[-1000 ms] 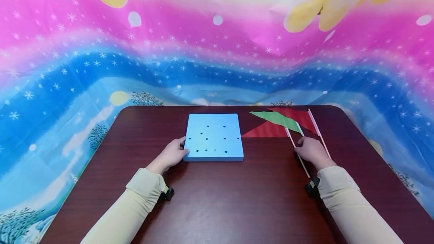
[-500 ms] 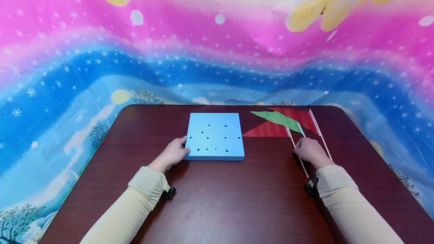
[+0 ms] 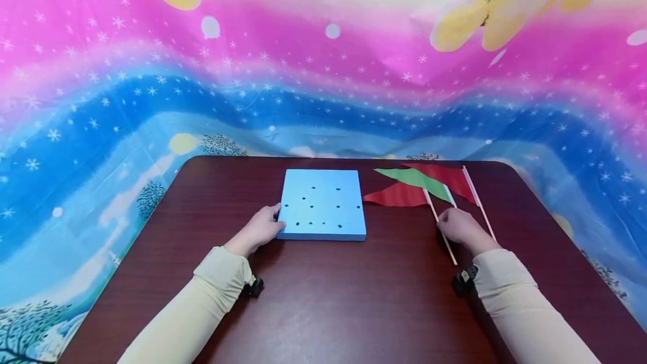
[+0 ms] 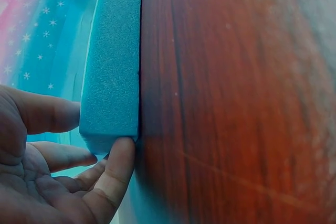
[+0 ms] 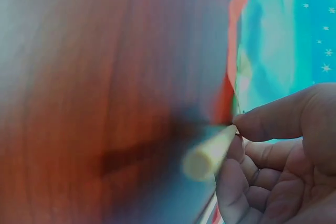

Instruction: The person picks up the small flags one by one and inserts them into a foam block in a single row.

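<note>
In the head view a square light-blue foam board [image 3: 324, 212] with several small holes lies on the table. My left hand [image 3: 260, 228] holds its near left corner, thumb on the top face and fingers along the side; the left wrist view shows the fingertips against the blue foam edge [image 4: 113, 77]. At the right, my right hand [image 3: 462, 226] pinches the thin pale stick [image 3: 450, 249] of a red flag [image 3: 396, 195] between thumb and forefinger. The stick's end [image 5: 199, 163] points at the right wrist camera, slightly over the tabletop.
Behind the held flag lie a green flag [image 3: 419, 178], its stick partly hidden by my right hand, and a second red flag [image 3: 452, 177] with a white-sleeved stick. The dark wooden table [image 3: 343, 296] ends at a colourful printed cloth [image 3: 323, 83].
The near end of the held flag's stick has swung a little to the left, and its red cloth has begun to ripple. My left hand stays at the board's corner.
</note>
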Demonstrator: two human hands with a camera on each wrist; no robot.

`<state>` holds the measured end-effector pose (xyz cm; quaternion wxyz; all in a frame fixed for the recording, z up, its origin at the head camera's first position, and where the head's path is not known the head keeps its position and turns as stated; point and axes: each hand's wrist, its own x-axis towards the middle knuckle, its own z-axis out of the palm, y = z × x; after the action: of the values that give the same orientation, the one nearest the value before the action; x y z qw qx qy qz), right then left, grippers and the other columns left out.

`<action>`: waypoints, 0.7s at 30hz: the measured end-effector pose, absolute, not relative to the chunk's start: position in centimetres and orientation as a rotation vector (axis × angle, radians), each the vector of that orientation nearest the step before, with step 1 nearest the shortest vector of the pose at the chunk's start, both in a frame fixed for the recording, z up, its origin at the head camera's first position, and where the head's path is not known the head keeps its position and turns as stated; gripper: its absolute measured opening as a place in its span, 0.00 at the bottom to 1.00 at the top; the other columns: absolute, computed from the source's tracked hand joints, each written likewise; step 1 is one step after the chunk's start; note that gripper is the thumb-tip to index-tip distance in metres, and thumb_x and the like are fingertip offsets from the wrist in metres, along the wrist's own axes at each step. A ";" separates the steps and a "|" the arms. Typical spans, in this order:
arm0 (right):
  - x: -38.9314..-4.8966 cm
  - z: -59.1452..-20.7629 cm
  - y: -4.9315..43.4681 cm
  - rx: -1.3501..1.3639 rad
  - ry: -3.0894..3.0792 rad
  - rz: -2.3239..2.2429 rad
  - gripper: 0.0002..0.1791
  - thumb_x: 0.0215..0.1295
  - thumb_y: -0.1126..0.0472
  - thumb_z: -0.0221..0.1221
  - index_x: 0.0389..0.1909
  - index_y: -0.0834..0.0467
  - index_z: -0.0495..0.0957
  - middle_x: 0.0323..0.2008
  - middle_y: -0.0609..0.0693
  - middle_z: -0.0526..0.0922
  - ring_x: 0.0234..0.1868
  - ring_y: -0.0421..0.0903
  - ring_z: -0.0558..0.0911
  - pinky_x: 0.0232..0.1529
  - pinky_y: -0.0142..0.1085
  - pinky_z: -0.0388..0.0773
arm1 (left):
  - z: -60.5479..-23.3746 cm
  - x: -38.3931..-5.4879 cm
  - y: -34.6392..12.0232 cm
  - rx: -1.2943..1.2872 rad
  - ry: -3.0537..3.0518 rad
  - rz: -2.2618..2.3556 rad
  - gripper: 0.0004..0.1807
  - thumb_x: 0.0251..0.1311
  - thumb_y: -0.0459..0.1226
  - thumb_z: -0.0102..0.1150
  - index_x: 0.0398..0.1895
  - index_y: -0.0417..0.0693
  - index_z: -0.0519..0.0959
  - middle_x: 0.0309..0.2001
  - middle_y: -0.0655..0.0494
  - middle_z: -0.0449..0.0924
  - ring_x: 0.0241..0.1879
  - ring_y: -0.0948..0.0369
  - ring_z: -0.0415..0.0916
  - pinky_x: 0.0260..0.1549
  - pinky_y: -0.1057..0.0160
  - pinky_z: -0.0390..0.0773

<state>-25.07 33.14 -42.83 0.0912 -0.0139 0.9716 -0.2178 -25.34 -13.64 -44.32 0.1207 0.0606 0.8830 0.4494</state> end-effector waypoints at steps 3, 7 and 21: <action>-25.0 -42.3 32.8 -0.050 2.869 -0.702 0.19 0.73 0.66 0.51 0.19 0.56 0.65 0.18 0.46 0.62 0.23 0.46 0.65 0.30 0.40 0.65 | -44.3 -25.4 -13.7 0.170 2.568 1.327 0.35 0.72 0.27 0.50 0.78 0.26 0.52 0.77 0.29 0.51 0.73 0.43 0.56 0.66 0.45 0.65; -24.8 -41.8 32.5 -0.063 2.865 -0.756 0.12 0.74 0.66 0.52 0.29 0.67 0.76 0.25 0.53 0.74 0.29 0.49 0.73 0.34 0.41 0.71 | -44.2 -25.4 -13.7 0.169 2.557 1.342 0.35 0.72 0.27 0.50 0.78 0.26 0.52 0.78 0.30 0.49 0.74 0.44 0.55 0.65 0.46 0.65; -24.2 -41.2 31.0 -0.085 2.729 -1.118 0.13 0.76 0.69 0.51 0.50 0.78 0.72 0.39 0.65 0.80 0.33 0.48 0.79 0.36 0.40 0.79 | -44.4 -25.3 -13.7 0.171 2.553 1.360 0.35 0.71 0.26 0.51 0.78 0.25 0.53 0.78 0.32 0.51 0.72 0.45 0.58 0.65 0.47 0.65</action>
<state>-24.22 30.98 -41.19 0.0956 -0.0288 0.9208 -0.3771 -25.29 -13.68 -44.36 0.1215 0.0585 0.8745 0.4658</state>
